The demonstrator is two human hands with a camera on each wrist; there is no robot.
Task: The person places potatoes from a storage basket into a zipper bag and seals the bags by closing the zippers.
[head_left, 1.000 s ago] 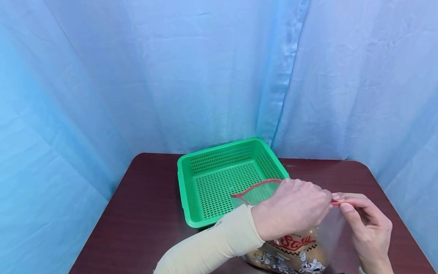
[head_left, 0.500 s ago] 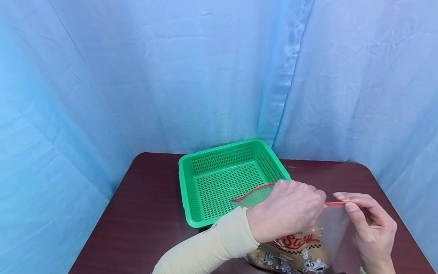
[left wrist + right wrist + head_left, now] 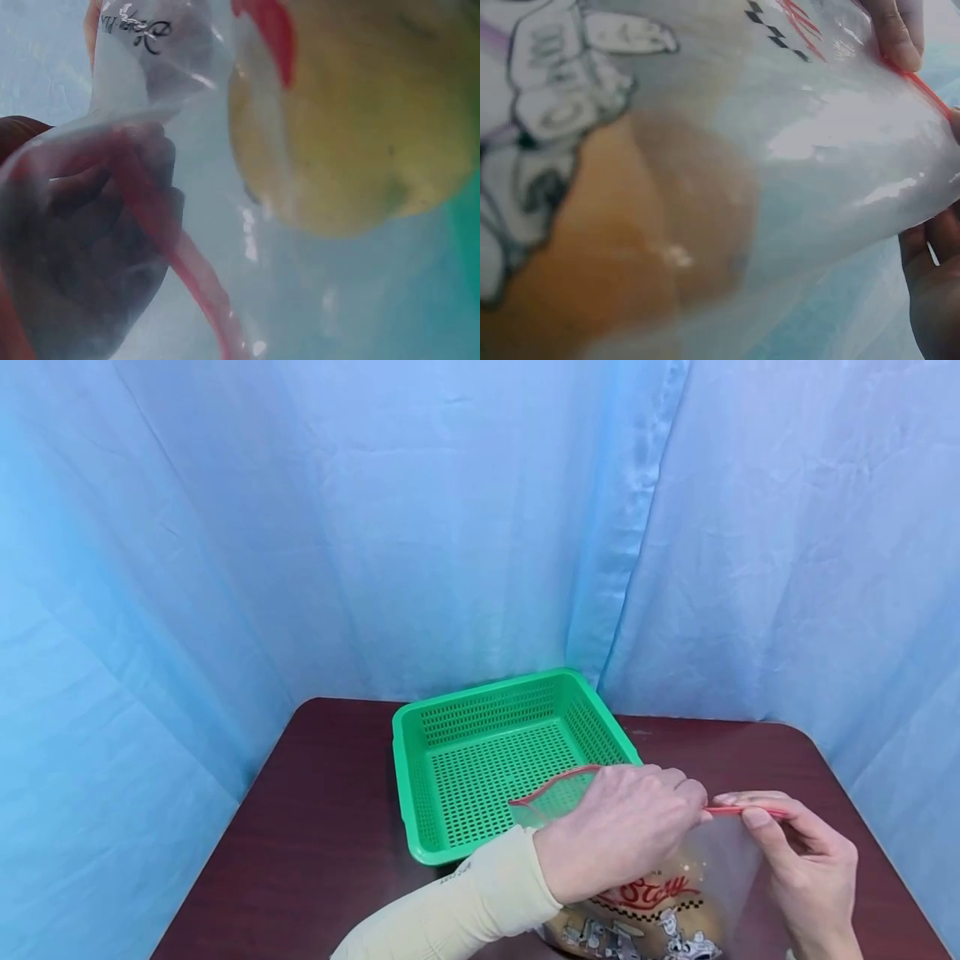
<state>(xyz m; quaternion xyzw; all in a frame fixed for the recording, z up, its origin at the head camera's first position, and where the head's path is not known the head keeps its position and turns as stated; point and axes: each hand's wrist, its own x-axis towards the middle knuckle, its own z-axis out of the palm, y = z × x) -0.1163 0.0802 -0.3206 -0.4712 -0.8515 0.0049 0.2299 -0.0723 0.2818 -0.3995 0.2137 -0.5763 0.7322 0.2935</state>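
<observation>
A clear zip bag (image 3: pixel 731 860) with a red zip strip stands near the table's front right, printed with red lettering and cartoon figures. Inside lie round yellow-brown things (image 3: pixel 352 112) that look like potatoes, blurred through the plastic. My left hand (image 3: pixel 630 827) grips the zip strip near its middle, its fingertips mostly hidden from the head view. At the right end of the strip, my right hand (image 3: pixel 810 868) pinches it between thumb and forefinger. Left of my left hand the bag's mouth gapes; between the hands the strip runs straight.
Behind and left of the bag sits a green slotted basket (image 3: pixel 420 852), with the bag's gaping corner in front of its near right side. The dark red-brown table (image 3: pixel 300 843) is bounded by light blue curtains (image 3: pixel 450 527).
My left hand has slid left along the zip strip, so a longer red stretch shows between the hands. My right hand stays at the right end, shifting only slightly.
</observation>
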